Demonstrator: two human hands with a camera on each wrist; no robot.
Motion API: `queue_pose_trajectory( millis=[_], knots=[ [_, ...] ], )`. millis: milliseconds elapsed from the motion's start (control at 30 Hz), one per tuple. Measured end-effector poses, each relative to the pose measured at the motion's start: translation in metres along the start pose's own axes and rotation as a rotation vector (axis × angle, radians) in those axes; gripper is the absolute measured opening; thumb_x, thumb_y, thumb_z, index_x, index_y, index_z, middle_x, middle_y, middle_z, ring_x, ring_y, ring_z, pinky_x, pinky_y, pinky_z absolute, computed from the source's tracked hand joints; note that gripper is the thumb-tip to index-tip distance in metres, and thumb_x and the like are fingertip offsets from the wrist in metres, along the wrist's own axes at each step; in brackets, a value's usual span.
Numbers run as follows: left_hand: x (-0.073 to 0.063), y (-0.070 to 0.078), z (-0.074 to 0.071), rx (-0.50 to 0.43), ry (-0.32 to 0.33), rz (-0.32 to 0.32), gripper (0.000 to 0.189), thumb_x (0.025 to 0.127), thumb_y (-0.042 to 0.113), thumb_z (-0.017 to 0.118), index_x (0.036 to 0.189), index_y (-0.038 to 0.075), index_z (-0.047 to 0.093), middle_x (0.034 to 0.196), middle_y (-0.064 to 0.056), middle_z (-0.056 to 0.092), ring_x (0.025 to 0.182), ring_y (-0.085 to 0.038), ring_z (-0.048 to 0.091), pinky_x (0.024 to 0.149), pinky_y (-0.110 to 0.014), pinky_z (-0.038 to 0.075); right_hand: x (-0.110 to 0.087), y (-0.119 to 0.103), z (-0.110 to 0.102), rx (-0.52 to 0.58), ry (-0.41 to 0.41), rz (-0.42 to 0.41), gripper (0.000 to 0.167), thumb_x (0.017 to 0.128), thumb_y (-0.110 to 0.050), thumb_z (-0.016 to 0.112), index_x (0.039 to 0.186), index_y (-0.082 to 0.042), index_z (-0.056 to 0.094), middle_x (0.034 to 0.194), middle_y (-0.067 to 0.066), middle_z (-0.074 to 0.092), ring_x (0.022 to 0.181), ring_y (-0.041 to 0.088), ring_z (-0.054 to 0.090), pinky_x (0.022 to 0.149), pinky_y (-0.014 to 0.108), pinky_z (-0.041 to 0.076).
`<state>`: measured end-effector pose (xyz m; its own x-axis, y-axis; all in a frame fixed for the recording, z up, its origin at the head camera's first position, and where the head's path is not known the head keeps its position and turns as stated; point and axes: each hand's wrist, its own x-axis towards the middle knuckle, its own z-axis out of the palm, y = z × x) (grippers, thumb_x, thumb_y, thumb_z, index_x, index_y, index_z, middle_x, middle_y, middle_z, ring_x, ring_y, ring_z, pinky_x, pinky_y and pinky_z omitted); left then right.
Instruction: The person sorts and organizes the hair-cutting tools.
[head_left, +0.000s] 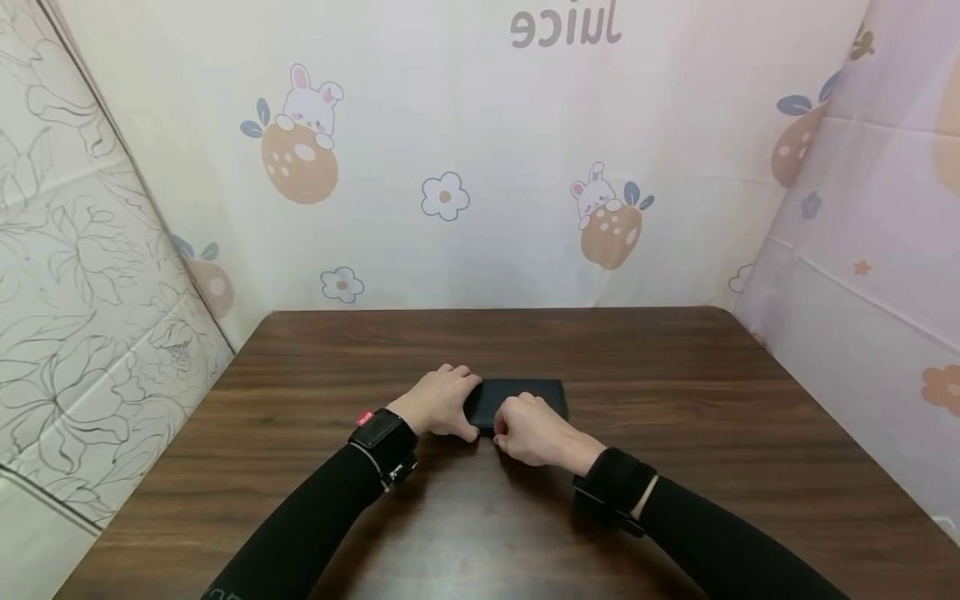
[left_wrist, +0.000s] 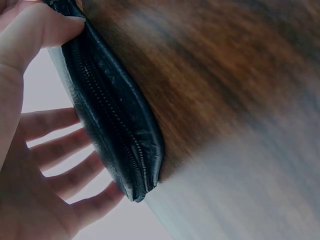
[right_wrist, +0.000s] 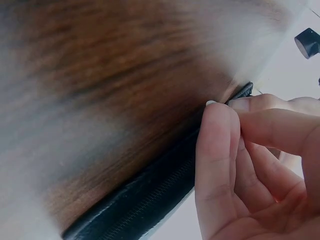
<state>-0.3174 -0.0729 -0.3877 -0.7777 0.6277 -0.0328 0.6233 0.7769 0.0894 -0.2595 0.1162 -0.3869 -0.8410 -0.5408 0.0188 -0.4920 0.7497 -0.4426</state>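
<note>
A flat black zip pouch [head_left: 525, 387] stands or lies on the table in front of me; it looks leathery. My left hand [head_left: 442, 404] grips its left end, thumb on the near side and spread fingers [left_wrist: 65, 175] along the far side. In the left wrist view, two rows of zipper teeth [left_wrist: 112, 117] stand apart along part of the edge. My right hand [head_left: 536, 429] is at the pouch's near edge, thumb and index finger pinched together at the zipper line. Those fingertips hide the zipper pull. Toward the other end, the zipper [right_wrist: 150, 200] looks closed in the right wrist view.
The brown wood-grain table [head_left: 637, 358] spreads around both hands. Behind it hangs a pale printed curtain [head_left: 450, 108], with another curtain [head_left: 862, 292] on the right and a flower-patterned panel [head_left: 75, 250] on the left. Black bands circle both wrists.
</note>
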Motion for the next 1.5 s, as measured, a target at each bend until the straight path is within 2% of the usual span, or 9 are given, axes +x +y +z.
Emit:
queue_pose_trajectory(
  millis=[333, 633, 967, 1100, 1233, 1333, 1433, 1500],
  knots=[
    [-0.003, 0.000, -0.002, -0.011, -0.002, -0.004, 0.078, 0.077, 0.044, 0.082, 0.141, 0.008, 0.057, 0.134, -0.008, 0.059, 0.117, -0.027, 0.054, 0.096, -0.039, 0.049, 0.000, 0.000, 0.000, -0.040, -0.011, 0.015, 0.009, 0.092, -0.008, 0.072, 0.084, -0.009, 0.076, 0.066, -0.006, 0.060, 0.051, 0.007, 0.054, 0.055, 0.026, 0.048],
    [-0.002, -0.002, 0.000, -0.017, -0.008, -0.011, 0.079, 0.078, 0.044, 0.081, 0.143, 0.007, 0.056, 0.135, -0.009, 0.059, 0.121, -0.028, 0.054, 0.098, -0.041, 0.048, -0.008, 0.004, -0.002, -0.071, -0.009, 0.006, 0.012, 0.091, -0.007, 0.071, 0.080, -0.011, 0.074, 0.064, -0.007, 0.058, 0.051, 0.007, 0.052, 0.053, 0.026, 0.047],
    [-0.003, 0.004, -0.003, -0.007, -0.019, -0.035, 0.075, 0.081, 0.039, 0.079, 0.144, 0.007, 0.054, 0.141, -0.011, 0.056, 0.130, -0.030, 0.049, 0.104, -0.041, 0.045, -0.010, 0.007, -0.003, -0.089, 0.007, -0.013, 0.011, 0.090, -0.006, 0.071, 0.080, -0.011, 0.075, 0.066, -0.007, 0.059, 0.051, 0.006, 0.051, 0.053, 0.025, 0.047],
    [-0.007, 0.010, -0.003, -0.002, -0.003, -0.016, 0.069, 0.083, 0.036, 0.079, 0.141, 0.008, 0.057, 0.140, -0.012, 0.054, 0.131, -0.031, 0.047, 0.104, -0.042, 0.045, -0.010, 0.008, -0.003, -0.095, 0.007, -0.008, 0.010, 0.089, -0.006, 0.072, 0.080, -0.010, 0.074, 0.067, -0.006, 0.059, 0.052, 0.006, 0.051, 0.053, 0.026, 0.047],
    [-0.012, 0.016, -0.004, -0.010, 0.054, 0.076, 0.053, 0.086, 0.030, 0.077, 0.133, 0.010, 0.064, 0.131, -0.009, 0.057, 0.120, -0.028, 0.052, 0.099, -0.043, 0.047, -0.010, 0.008, -0.003, -0.093, 0.007, -0.020, 0.011, 0.089, -0.006, 0.071, 0.078, -0.009, 0.073, 0.064, -0.006, 0.058, 0.051, 0.006, 0.051, 0.052, 0.025, 0.046],
    [-0.015, 0.020, -0.006, -0.050, 0.131, 0.147, 0.030, 0.087, 0.022, 0.075, 0.115, 0.013, 0.070, 0.110, -0.003, 0.061, 0.100, -0.020, 0.056, 0.086, -0.037, 0.050, -0.011, 0.008, -0.002, -0.086, 0.017, -0.036, 0.012, 0.089, -0.005, 0.071, 0.077, -0.009, 0.073, 0.062, -0.008, 0.056, 0.050, 0.006, 0.050, 0.051, 0.024, 0.045],
    [-0.017, 0.025, -0.007, -0.111, 0.183, 0.155, 0.006, 0.087, 0.015, 0.073, 0.091, 0.015, 0.068, 0.086, 0.004, 0.057, 0.078, -0.014, 0.054, 0.068, -0.029, 0.048, -0.011, 0.007, -0.002, -0.083, 0.028, -0.054, 0.015, 0.088, -0.004, 0.071, 0.075, -0.010, 0.073, 0.058, -0.008, 0.053, 0.048, 0.005, 0.048, 0.049, 0.023, 0.044],
    [-0.019, 0.029, -0.008, -0.163, 0.186, 0.126, 0.012, 0.088, 0.013, 0.070, 0.080, 0.016, 0.063, 0.075, 0.006, 0.054, 0.067, -0.011, 0.051, 0.059, -0.026, 0.044, -0.012, 0.006, -0.001, -0.087, 0.033, -0.064, 0.018, 0.088, -0.004, 0.071, 0.072, -0.011, 0.071, 0.055, -0.009, 0.049, 0.046, 0.005, 0.046, 0.048, 0.022, 0.041]
  ],
)
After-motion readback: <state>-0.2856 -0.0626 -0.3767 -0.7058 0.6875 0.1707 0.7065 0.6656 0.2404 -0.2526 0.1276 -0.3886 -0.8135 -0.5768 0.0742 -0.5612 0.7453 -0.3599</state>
